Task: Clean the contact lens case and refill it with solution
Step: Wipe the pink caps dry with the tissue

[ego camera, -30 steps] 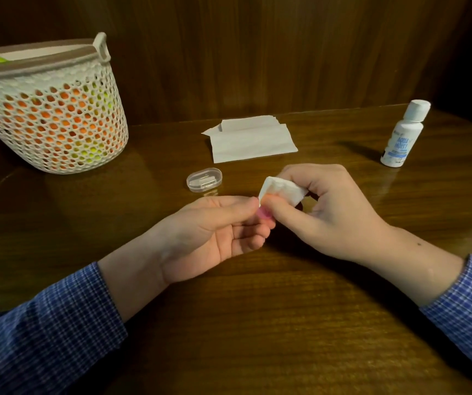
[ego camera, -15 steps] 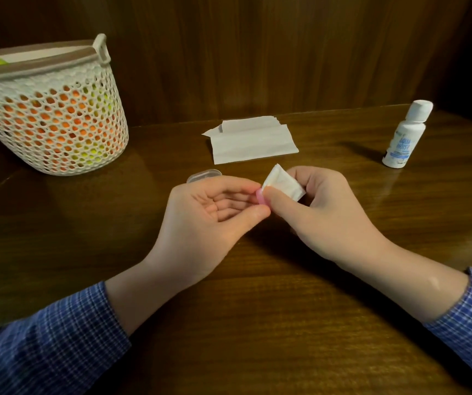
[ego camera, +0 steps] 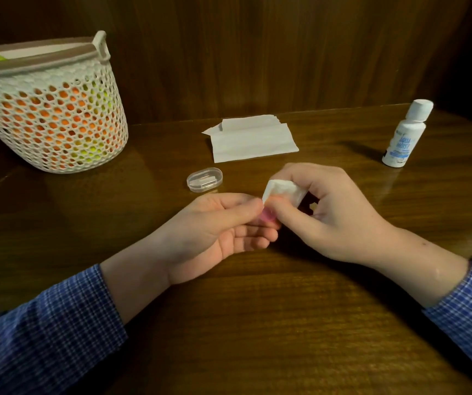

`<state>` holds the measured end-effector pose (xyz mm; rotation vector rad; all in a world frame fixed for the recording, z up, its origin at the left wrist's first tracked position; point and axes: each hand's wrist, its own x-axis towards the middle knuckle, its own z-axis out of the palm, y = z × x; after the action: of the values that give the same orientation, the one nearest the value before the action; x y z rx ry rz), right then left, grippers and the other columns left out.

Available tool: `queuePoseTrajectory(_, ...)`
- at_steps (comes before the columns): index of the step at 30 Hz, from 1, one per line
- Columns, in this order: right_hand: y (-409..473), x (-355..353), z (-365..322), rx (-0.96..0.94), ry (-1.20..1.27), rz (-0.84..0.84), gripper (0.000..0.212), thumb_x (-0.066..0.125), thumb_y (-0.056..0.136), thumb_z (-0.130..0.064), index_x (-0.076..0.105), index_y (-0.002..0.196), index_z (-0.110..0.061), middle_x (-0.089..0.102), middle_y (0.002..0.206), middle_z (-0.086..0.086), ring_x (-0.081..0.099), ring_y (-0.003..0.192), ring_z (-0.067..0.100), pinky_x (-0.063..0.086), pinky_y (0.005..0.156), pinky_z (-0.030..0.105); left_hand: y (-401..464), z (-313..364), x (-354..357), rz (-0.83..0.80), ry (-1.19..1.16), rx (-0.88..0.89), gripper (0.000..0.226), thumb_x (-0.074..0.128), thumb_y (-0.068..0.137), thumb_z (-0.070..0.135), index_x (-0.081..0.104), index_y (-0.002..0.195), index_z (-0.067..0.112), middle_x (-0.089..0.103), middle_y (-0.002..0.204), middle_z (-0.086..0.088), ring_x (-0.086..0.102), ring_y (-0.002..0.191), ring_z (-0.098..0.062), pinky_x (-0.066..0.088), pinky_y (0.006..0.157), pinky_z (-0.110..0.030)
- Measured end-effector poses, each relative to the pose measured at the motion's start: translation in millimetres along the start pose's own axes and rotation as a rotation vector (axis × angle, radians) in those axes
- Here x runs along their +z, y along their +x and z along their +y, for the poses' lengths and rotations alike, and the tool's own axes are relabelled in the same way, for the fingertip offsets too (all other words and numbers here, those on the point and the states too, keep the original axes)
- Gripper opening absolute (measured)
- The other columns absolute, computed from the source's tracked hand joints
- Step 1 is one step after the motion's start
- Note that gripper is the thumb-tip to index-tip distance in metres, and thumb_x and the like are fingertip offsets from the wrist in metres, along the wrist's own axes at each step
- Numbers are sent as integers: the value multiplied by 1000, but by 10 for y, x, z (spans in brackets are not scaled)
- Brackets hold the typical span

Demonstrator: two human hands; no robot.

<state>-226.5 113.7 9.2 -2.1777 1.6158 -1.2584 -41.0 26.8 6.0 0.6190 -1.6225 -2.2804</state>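
- Head view: the left hand (ego camera: 214,232) pinches a small pink lens case piece (ego camera: 267,215) in its grip.
- Right hand (ego camera: 331,212) pinches a folded white tissue (ego camera: 283,191), pressed on that pink piece.
- Beyond the grip, on the tabletop (ego camera: 257,323): clear lid (ego camera: 204,179), then paper sheets (ego camera: 253,138).
- Far right of the grip stands the solution bottle (ego camera: 405,135); far left, a mesh basket (ego camera: 49,109).

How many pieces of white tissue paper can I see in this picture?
2: a flat folded tissue sheet lies on the table near the back wall, and a small folded tissue is pinched in the right hand. The flat one may hide more layers.
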Motion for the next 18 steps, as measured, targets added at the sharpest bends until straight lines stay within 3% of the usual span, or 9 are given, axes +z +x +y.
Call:
queuePoseTrajectory(8,-18,106,-55,185,126,86,8,71,93,-28,71,92,-20,68,81,-9,65,82,11,50,66,15,4,-44,-46,37,-32,115,28,72,82,15,77,109,8,77,98,-13,75,89,-17,60,76,-24)
queuePoseTrajectory(14,-13,178,-115,333,141,156,19,70,86,-44,69,89,-25,66,80,-12,63,84,1,48,63,9,-16,-68,5,295,286,387,33,80,67,18,76,100,13,80,97,-10,78,92,-22,62,78,-26)
queuePoseTrajectory(18,-8,185,-108,381,141,151,20,71,86,-45,66,84,-27,64,75,-10,62,78,-2,45,57,8,-25,-97,39,368,444,534,34,82,65,19,74,97,12,80,96,-3,78,91,-18,61,77,-22)
